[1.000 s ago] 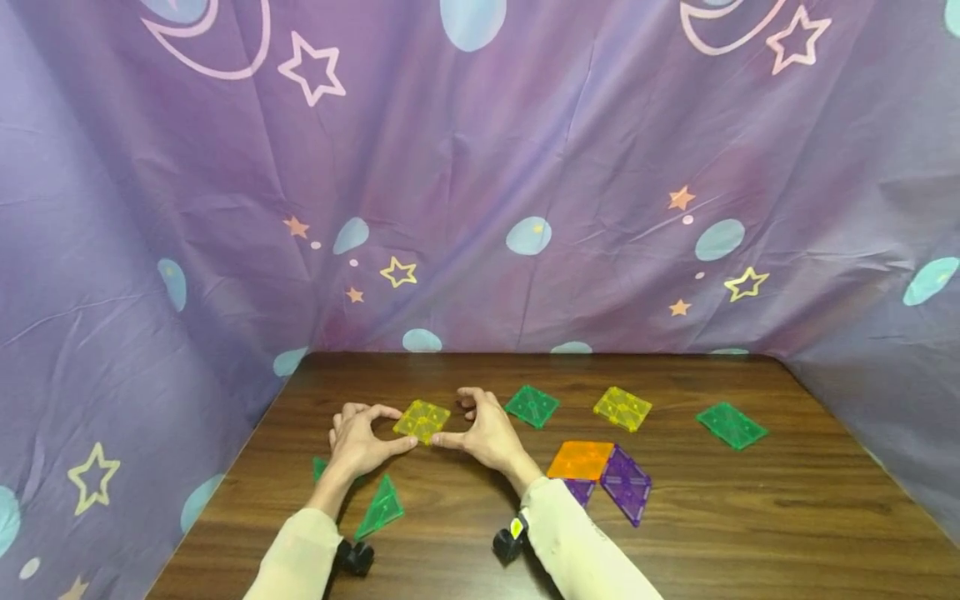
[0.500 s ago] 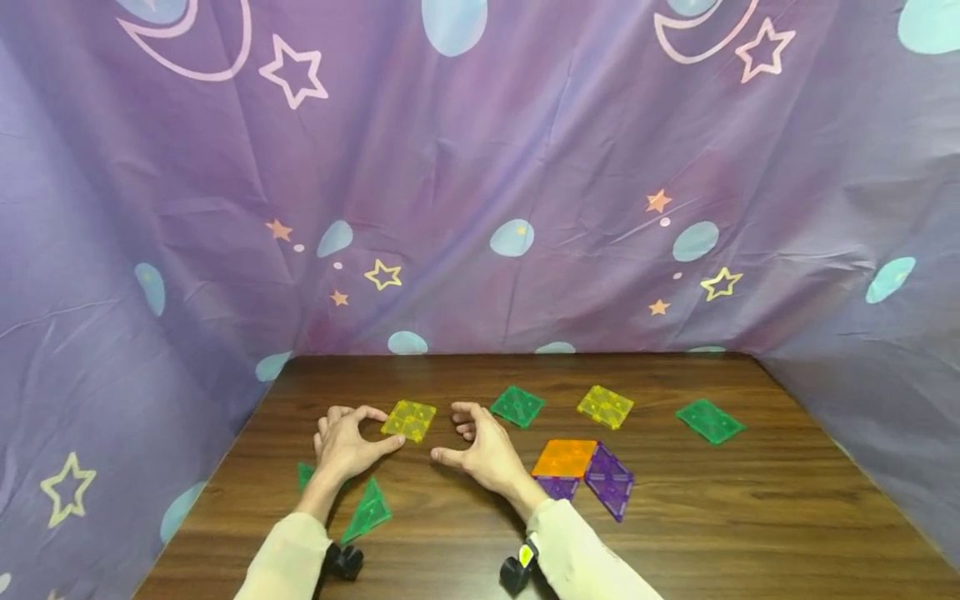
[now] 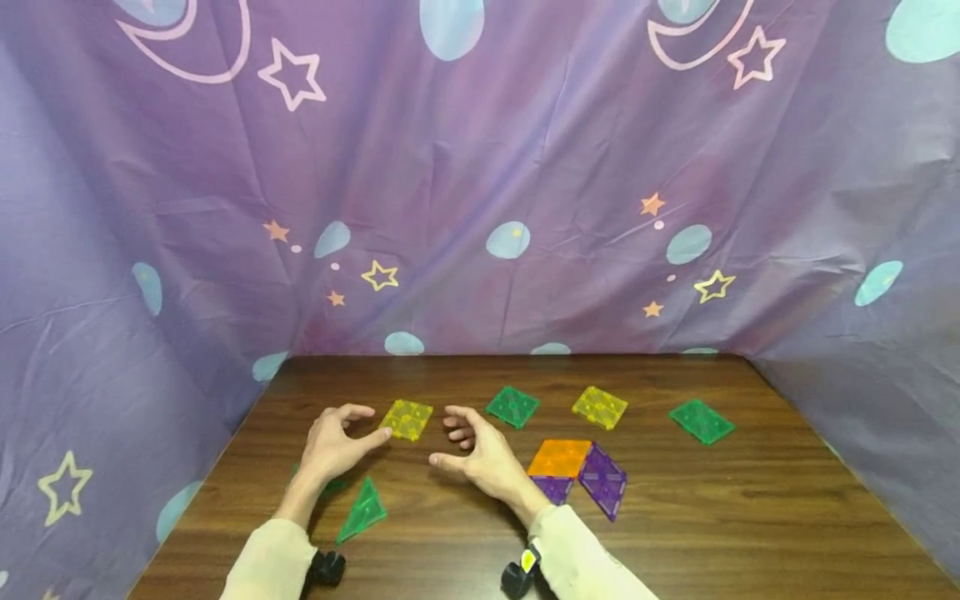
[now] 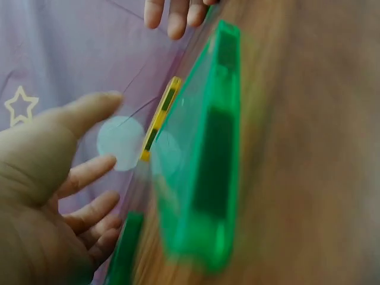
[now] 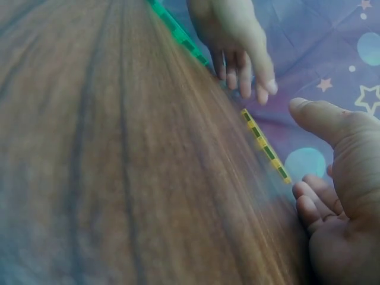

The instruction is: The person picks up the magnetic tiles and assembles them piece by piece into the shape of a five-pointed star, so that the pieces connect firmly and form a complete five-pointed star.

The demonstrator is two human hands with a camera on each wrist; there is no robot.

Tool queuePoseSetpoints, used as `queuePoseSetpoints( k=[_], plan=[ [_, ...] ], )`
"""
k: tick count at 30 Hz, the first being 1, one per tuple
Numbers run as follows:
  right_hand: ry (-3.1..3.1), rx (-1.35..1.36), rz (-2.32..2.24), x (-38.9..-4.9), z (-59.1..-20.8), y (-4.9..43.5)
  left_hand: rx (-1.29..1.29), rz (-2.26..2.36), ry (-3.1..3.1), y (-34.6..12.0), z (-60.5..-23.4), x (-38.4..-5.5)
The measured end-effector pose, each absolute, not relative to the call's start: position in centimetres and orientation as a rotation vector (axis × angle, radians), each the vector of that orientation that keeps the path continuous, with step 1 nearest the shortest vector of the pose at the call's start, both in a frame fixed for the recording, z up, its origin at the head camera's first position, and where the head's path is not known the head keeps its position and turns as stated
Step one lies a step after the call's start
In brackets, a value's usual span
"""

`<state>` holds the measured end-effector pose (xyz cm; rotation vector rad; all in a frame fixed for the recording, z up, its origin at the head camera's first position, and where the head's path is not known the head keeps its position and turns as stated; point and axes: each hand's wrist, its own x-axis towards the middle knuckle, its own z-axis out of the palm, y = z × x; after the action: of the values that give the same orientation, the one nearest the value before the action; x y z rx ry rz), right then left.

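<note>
Head view: the left hand (image 3: 332, 444) and the right hand (image 3: 483, 457) are facing each other above a brown table (image 3: 750, 508), each with thumb and fingers spread apart and gripping nothing. Between the 2 hands, a yellow tile (image 3: 407, 420) is lying flat; the left thumb is overlapping its corner in this view, and contact cannot be told. To the right, a green tile (image 3: 513, 407), a second yellow tile (image 3: 600, 407) and a second green tile (image 3: 702, 422) are lying apart. Nearer, an orange tile (image 3: 560, 458) is touching 2 purple tiles (image 3: 602, 481), 1 of them partly hidden by the right arm. A green triangle (image 3: 363, 511) is lying beside the left forearm.

Left wrist view: the left hand is showing separated fingers; the yellow tile is appearing edge-on beyond it, with a blurred green piece (image 4: 219, 160) in front.

Right wrist view: the right hand is holding its thumb away from its fingers, the yellow tile lying just beside its fingertips.
</note>
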<state>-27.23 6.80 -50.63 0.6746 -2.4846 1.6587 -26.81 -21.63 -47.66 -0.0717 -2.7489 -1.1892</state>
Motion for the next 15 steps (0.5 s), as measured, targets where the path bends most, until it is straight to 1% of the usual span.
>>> queuePoseSetpoints(
  k=[8, 15],
  plan=[
    [-2.459, 0.677, 1.704, -27.2, -50.6, 6.5, -0.061, -1.161, -2.757, -25.8, -45.8, -22.9],
    [-2.434, 0.695, 1.727, -27.1, -50.4, 6.6, 0.022, -1.131, -2.824, -28.6, -46.5, -19.2]
  ],
)
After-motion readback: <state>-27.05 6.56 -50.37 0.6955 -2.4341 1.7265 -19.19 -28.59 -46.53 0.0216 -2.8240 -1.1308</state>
